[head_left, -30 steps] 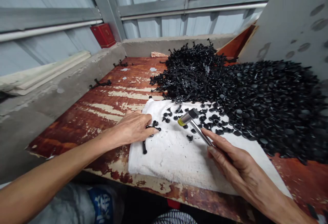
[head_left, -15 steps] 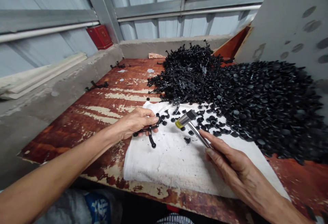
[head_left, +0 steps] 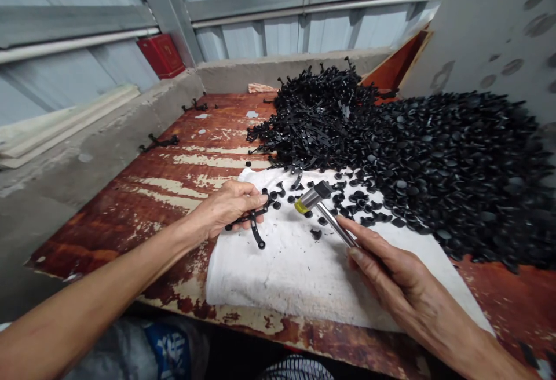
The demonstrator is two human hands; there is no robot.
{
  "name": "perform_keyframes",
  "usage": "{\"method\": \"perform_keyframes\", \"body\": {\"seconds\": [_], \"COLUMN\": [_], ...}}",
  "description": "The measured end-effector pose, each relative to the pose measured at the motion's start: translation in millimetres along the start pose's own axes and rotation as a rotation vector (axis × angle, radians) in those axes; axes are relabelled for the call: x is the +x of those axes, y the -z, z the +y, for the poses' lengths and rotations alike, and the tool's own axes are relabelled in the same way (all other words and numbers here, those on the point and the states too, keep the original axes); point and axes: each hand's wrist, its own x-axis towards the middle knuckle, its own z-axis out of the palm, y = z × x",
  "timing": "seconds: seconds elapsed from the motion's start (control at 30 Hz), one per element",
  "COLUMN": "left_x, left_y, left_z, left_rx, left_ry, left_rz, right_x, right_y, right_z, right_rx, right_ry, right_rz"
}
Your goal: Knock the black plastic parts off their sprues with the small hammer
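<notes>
My left hand (head_left: 234, 205) is closed on a black branched plastic part (head_left: 256, 232), one arm of which hangs down over the white cloth (head_left: 278, 276). Fingers hide some of that part. In my right hand (head_left: 391, 264) is a small mallet (head_left: 315, 196), gripped by its metal handle, with one yellow face and one black face. The mallet head is held above the cloth, to the right of the part and apart from it. Several small black round-headed pieces (head_left: 316, 233) lie scattered on the cloth around and behind the mallet head.
A large heap of black round-headed pieces (head_left: 456, 165) covers the right side of the worn red table (head_left: 143, 218). Behind the cloth rises a pile of black branched parts (head_left: 308, 113). More such parts (head_left: 160, 141) lie near the low concrete ledge (head_left: 113, 131). A red box (head_left: 163, 55) sits in the corner.
The view has shifted slightly. Both hands keep their holds on the branched part and the mallet, with hardly any movement.
</notes>
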Motion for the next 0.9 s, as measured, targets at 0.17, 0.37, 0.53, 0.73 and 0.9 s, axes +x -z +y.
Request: {"method": "perform_keyframes", "body": {"seconds": [0.17,0.37,0.53,0.73,0.9], "left_x": [-6,-2,4,-2,-11], "left_y": [3.2,-1.3,-2.7,9.3,20.9], "left_z": [-2,-5,-7,-13,-27], "left_rx": [0.038,-0.083,-0.046,0.065,0.083], "left_ry": [-0.142,-0.271,-0.301,-0.259,-0.207], "left_rz": [0.081,-0.011,-0.053,-0.013,0.018], "right_x": [-1,-2,-3,-1,-2], "right_y": [0,0,1,0,-1], "right_z": [2,4,4,3,5], "right_rx": [0.010,0.026,0.023,0.009,-0.008], "right_ry": [-0.003,-0.007,-0.002,0.005,0.005], "right_rz": [-0.012,-0.005,-0.001,-0.004,-0.001]}}
